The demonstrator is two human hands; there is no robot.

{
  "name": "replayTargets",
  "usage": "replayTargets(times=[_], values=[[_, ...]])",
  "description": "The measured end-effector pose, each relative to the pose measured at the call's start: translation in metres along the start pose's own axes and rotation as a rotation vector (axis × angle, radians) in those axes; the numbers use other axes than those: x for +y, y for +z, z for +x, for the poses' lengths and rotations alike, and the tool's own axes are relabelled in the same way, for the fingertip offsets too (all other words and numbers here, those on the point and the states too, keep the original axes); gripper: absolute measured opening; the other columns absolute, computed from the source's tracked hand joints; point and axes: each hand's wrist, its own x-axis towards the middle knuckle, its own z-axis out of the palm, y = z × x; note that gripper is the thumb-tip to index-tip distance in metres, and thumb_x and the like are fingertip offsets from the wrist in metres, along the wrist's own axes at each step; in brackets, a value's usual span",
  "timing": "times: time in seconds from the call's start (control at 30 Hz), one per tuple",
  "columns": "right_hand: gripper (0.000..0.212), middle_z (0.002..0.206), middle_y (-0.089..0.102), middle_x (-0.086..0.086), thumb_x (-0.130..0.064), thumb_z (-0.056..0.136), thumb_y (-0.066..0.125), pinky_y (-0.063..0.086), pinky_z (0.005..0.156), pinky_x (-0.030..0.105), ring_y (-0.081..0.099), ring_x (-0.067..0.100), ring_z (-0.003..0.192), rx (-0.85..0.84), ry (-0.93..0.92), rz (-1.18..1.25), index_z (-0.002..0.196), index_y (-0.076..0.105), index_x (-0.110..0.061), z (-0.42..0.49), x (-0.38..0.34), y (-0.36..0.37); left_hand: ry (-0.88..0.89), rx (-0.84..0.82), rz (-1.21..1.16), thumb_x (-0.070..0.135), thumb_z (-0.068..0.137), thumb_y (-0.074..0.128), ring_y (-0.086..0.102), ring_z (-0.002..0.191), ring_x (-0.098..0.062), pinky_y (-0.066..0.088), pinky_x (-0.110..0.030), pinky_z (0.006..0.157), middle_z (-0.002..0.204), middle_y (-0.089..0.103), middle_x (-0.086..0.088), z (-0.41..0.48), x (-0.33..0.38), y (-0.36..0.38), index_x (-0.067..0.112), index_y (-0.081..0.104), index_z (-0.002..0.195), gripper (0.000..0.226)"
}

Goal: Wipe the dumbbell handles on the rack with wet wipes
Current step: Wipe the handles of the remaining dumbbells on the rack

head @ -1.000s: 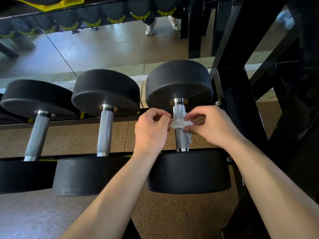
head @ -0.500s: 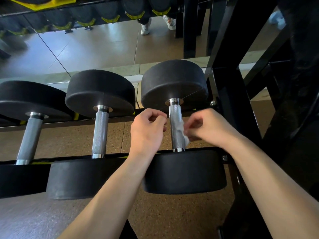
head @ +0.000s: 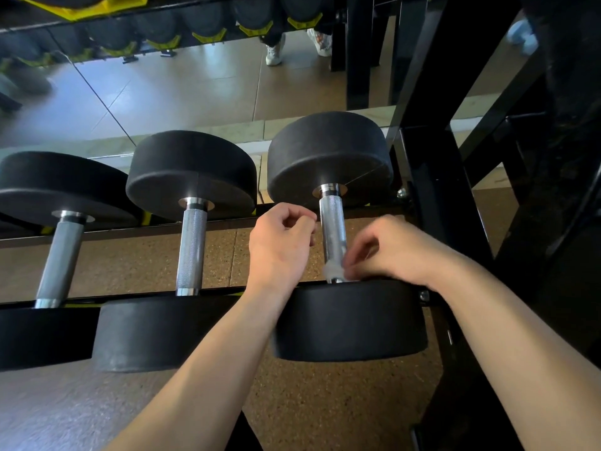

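Wet wipe (head: 335, 272) sits bunched at the near end of the rt-most dumbbell's handle (head: 331, 227), just above that dumbbell's near head (head: 351, 320). Your rt hand (head: 390, 252) pinches the wipe vs the metal, fingertips curled in low on the handle. Your left hand (head: 279, 245) is just left of the handle & higher up, fingers curled w/ nothing seen in them. Hands are apart, handle between them. The dumbbell lies across the rack rails (head: 130, 231), beside the black upright (head: 435, 190). A middle dumbbell (head: 192, 249) & a left dumbbell (head: 60, 262) lie alongside. Mirror (head: 195, 92) stands behind, speckled floor (head: 325, 402) below.
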Motion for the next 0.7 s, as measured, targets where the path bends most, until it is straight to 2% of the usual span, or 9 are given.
replayTargets(times=[0.07, 0.17, 0.27, 0.33, 0.43, 0.5, 0.57, 0.63, 0.7], values=[[0.013, 0.08, 0.072, -0.019, -0.025, 0.073, 0.087, 0.051, 0.075, 0.023, 0.065, -0.006, 0.076, 0.01, -0.034, -0.022, 0.075, 0.075, -0.031, 0.001, -0.006, 0.0, -0.002, 0.004, -0.005, 0.011, 0.091, 0.06, 0.07, 0.075, -0.013, 0.059, -0.036, 0.073, 0.08, 0.073, 0.005, 0.0, 0.0, 0.0, 0.025, 0.073, 0.088, 0.019], [0.016, 0.078, 0.069, -0.015, -0.023, 0.078, 0.084, 0.044, 0.068, 0.013, 0.063, -0.006, 0.074, 0.279, -0.15, -0.047, 0.079, 0.073, -0.034, 0.02, -0.019, 0.001, -0.001, 0.013, -0.037, 0.009, 0.088, 0.058, 0.069, 0.07, -0.013, 0.056, -0.034, 0.068, 0.078, 0.073, 0.003, -0.001, 0.001, -0.001, 0.022, 0.073, 0.085, 0.021], [0.014, 0.081, 0.066, -0.014, -0.02, 0.083, 0.079, 0.042, 0.065, 0.01, 0.061, -0.001, 0.074, 0.439, -0.202, -0.077, 0.08, 0.07, -0.031, 0.029, -0.03, 0.006, 0.002, 0.051, -0.042, 0.012, 0.088, 0.058, 0.069, 0.075, -0.012, 0.059, -0.04, 0.077, 0.078, 0.073, 0.006, -0.001, 0.0, -0.002, 0.025, 0.073, 0.085, 0.02], [0.009, 0.084, 0.064, -0.014, -0.019, 0.085, 0.077, 0.043, 0.068, 0.015, 0.06, 0.002, 0.076, 0.381, -0.183, -0.154, 0.082, 0.071, -0.026, 0.022, -0.033, 0.008, 0.007, 0.073, -0.047, 0.014, 0.09, 0.058, 0.069, 0.083, -0.013, 0.059, -0.044, 0.083, 0.082, 0.072, 0.008, -0.001, -0.003, -0.003, 0.027, 0.073, 0.087, 0.02], [0.015, 0.078, 0.063, -0.017, -0.024, 0.082, 0.081, 0.043, 0.067, 0.014, 0.06, -0.003, 0.075, 0.132, -0.151, -0.293, 0.077, 0.07, -0.033, 0.007, -0.033, 0.004, 0.014, 0.068, -0.023, 0.017, 0.09, 0.058, 0.068, 0.088, -0.012, 0.058, -0.044, 0.087, 0.085, 0.071, 0.01, 0.0, -0.004, -0.002, 0.028, 0.073, 0.088, 0.018], [0.019, 0.077, 0.065, -0.017, -0.026, 0.079, 0.084, 0.045, 0.067, 0.015, 0.062, -0.004, 0.074, 0.102, -0.148, -0.308, 0.074, 0.068, -0.036, 0.005, -0.028, 0.004, 0.003, 0.046, 0.007, 0.018, 0.09, 0.06, 0.068, 0.088, -0.013, 0.057, -0.043, 0.088, 0.085, 0.071, 0.011, 0.002, -0.005, -0.002, 0.028, 0.073, 0.088, 0.017], [0.018, 0.077, 0.067, -0.016, -0.025, 0.079, 0.084, 0.046, 0.065, 0.014, 0.063, -0.004, 0.072, 0.272, -0.17, -0.218, 0.076, 0.069, -0.035, 0.009, -0.023, 0.004, 0.002, -0.005, 0.012, 0.017, 0.089, 0.064, 0.069, 0.086, -0.014, 0.058, -0.043, 0.086, 0.083, 0.071, 0.01, 0.005, -0.006, -0.002, 0.028, 0.074, 0.088, 0.014], [0.014, 0.077, 0.07, -0.013, -0.023, 0.079, 0.084, 0.05, 0.064, 0.011, 0.066, -0.004, 0.072, 0.438, -0.177, -0.023, 0.083, 0.072, -0.029, 0.012, -0.021, 0.006, 0.009, -0.097, -0.032, 0.016, 0.089, 0.07, 0.071, 0.084, -0.015, 0.06, -0.04, 0.081, 0.083, 0.073, 0.006, 0.006, -0.007, -0.002, 0.026, 0.075, 0.09, 0.012], [0.015, 0.081, 0.072, -0.01, -0.018, 0.082, 0.082, 0.054, 0.068, 0.012, 0.069, -0.002, 0.074, 0.475, -0.183, 0.132, 0.091, 0.072, -0.024, 0.012, -0.021, 0.008, 0.026, -0.196, -0.099, 0.016, 0.091, 0.072, 0.073, 0.087, -0.014, 0.062, -0.034, 0.079, 0.089, 0.076, 0.003, 0.004, -0.006, -0.003, 0.022, 0.077, 0.1, 0.011]])
